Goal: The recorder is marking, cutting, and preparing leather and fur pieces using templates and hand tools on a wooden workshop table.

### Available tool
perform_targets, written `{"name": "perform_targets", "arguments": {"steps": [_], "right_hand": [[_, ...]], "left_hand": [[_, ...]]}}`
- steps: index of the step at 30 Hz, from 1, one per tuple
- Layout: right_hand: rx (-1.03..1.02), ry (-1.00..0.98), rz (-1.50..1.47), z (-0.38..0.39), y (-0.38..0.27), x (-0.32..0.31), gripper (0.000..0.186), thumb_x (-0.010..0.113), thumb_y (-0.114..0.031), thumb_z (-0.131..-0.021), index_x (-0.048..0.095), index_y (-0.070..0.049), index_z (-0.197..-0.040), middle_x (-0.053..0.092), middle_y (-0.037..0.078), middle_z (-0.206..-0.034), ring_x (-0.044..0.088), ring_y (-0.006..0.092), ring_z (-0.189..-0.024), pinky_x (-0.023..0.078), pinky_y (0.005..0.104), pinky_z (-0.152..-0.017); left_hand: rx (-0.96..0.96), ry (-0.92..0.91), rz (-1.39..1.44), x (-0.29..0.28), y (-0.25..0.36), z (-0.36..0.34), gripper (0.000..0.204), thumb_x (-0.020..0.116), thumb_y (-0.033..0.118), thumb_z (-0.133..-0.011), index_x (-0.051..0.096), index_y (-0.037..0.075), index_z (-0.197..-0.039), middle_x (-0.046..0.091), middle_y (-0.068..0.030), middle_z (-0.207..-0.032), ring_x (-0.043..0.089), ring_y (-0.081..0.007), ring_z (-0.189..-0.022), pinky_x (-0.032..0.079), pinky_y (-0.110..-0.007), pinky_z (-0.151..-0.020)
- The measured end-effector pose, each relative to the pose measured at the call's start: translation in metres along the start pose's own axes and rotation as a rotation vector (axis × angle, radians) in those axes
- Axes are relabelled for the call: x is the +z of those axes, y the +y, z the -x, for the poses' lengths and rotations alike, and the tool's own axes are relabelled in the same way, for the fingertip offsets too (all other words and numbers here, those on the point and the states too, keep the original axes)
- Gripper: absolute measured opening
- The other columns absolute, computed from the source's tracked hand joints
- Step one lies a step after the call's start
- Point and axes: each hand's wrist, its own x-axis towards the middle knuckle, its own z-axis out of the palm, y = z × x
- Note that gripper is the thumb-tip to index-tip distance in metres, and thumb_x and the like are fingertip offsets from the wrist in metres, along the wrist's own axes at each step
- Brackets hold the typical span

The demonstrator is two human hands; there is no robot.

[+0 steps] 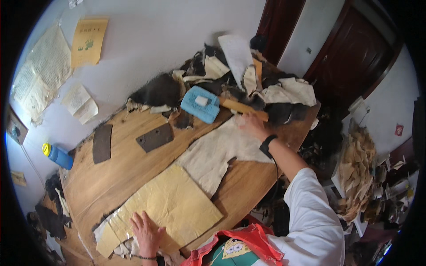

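Observation:
My left hand (146, 231) lies flat with fingers spread on a yellowish board or stiff sheet (177, 201) at the near side of the wooden table. A pale hide (208, 162) shows from under the board's far edge and stretches away to the right. On the hide's far end rests my right hand (254, 125), fingers loosely stretched and slightly blurred, nothing visible in them. Just beyond it is a flat orange-brown strip (237, 105). Next to the strip sits a light-blue box-like thing (193, 106) with a small white block (201, 101) on top.
Two dark flat pieces, one curved (102, 143) and one with holes (155, 138), lie on the table (115, 181). Dark furry and pale hide scraps (159, 91) pile up along the wall. A blue bottle with a yellow cap (58, 156) stands at the left edge.

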Motion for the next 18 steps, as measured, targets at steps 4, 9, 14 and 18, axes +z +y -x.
{"name": "perform_targets", "arguments": {"steps": [4, 9, 14, 18], "right_hand": [[0.023, -0.008, -0.019, -0.012, -0.006, -0.007, 0.034, 0.061, -0.024, -0.087, 0.062, 0.005, -0.106, 0.067, 0.026, -0.094, 0.065, 0.0393, -0.099, 0.050, 0.0508, -0.085], [0.015, -0.208, -0.363, -0.077, -0.007, -0.044, 0.029, 0.062, -0.026, -0.089, 0.068, 0.002, -0.091, 0.069, 0.022, -0.092, 0.068, 0.0383, -0.088, 0.051, 0.0473, -0.081], [-0.098, 0.079, -0.454, -0.167, 0.002, -0.053, 0.027, 0.070, -0.022, -0.085, 0.068, 0.000, -0.101, 0.070, 0.020, -0.093, 0.068, 0.0350, -0.089, 0.053, 0.0441, -0.079], [-0.203, -0.155, -0.583, -0.208, -0.062, -0.036, 0.036, 0.072, -0.027, -0.085, 0.066, -0.001, -0.110, 0.069, 0.019, -0.100, 0.067, 0.0352, -0.097, 0.053, 0.0435, -0.084]], "left_hand": [[0.057, 0.085, -0.089, 0.005, -0.010, 0.004, 0.077, 0.073, 0.032, -0.083, 0.040, 0.001, -0.146, 0.033, -0.0302, -0.150, 0.028, -0.0488, -0.141, 0.029, -0.054, -0.115], [0.008, -0.019, -0.067, 0.005, -0.019, 0.007, 0.079, 0.065, 0.039, -0.092, 0.030, 0.002, -0.152, 0.025, -0.0348, -0.154, 0.024, -0.0480, -0.144, 0.020, -0.054, -0.120], [-0.089, 0.054, 0.040, 0.008, -0.007, 0.005, 0.086, 0.077, 0.029, -0.080, 0.035, 0.002, -0.150, 0.020, -0.0271, -0.159, 0.014, -0.0497, -0.147, 0.022, -0.053, -0.118], [-0.108, 0.047, 0.053, 0.010, -0.009, -0.002, 0.088, 0.078, 0.031, -0.079, 0.035, 0.004, -0.151, 0.020, -0.0252, -0.160, 0.014, -0.0492, -0.147, 0.023, -0.053, -0.118]]}}
